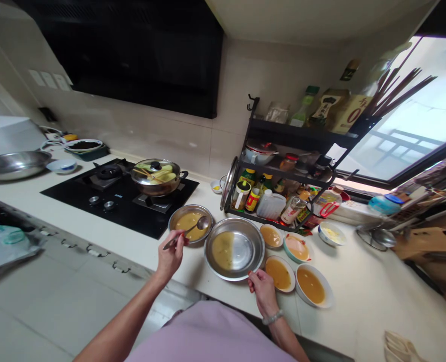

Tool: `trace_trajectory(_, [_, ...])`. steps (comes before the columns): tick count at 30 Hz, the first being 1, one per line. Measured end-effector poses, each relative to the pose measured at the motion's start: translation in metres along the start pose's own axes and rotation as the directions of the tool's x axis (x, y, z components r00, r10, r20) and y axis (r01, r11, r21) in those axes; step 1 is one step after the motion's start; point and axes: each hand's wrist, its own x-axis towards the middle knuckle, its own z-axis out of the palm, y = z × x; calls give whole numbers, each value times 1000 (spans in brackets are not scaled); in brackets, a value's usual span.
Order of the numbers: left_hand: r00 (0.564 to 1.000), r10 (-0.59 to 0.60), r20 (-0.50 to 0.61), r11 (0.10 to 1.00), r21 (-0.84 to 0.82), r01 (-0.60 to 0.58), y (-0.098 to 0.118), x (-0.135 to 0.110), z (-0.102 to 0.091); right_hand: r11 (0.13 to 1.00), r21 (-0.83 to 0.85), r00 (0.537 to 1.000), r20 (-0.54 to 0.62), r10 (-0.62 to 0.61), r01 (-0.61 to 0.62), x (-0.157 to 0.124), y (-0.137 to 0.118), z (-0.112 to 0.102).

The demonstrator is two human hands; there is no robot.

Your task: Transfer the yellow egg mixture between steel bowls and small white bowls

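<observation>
My left hand (173, 255) is closed around the handle of a metal ladle (203, 222). The ladle's head is over a small steel bowl (209, 213) of yellowish-brown liquid; I cannot tell whether it touches the surface. At the near right rim of a larger steel basin (247, 246), my right hand (262, 290) pinches the edge. Liquid in this basin is pooled on its left side, and the right part of its bottom is bare, so it looks tilted to the left. Several bowls of orange-brown liquid, among them a white bowl (329, 297), stand just right of the basin.
Left of the bowls, a lidded pan (158, 190) sits on the black gas hob (143, 219). A black rack (309, 136) of bottles and jars stands against the wall. Farther right is a patterned bowl (342, 237) with pale yellow pieces. The counter's front edge is close to me.
</observation>
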Motion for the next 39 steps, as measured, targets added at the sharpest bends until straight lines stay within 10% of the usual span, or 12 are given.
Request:
trace_trajectory(9, [956,-43,292,996,-68,66,-3,-31,44,1000,6,1000,-5,14,-14,-1,-2,2])
trace_trajectory(15, [935,-297,192,919,-207,335,-12,-22,45,1000,11,1000,-4,1,-1,-3,-3,1])
trace_trajectory(26, [905,-424,-12,835,-393,386,-1,12,14,1000,-3,1000,-11,5,-5,-2,-2,1])
trace_trajectory(39, [943,-260,-209,965,-17,262,-31,35,-26,1000,8,1000,0,2,-2,1,-3,0])
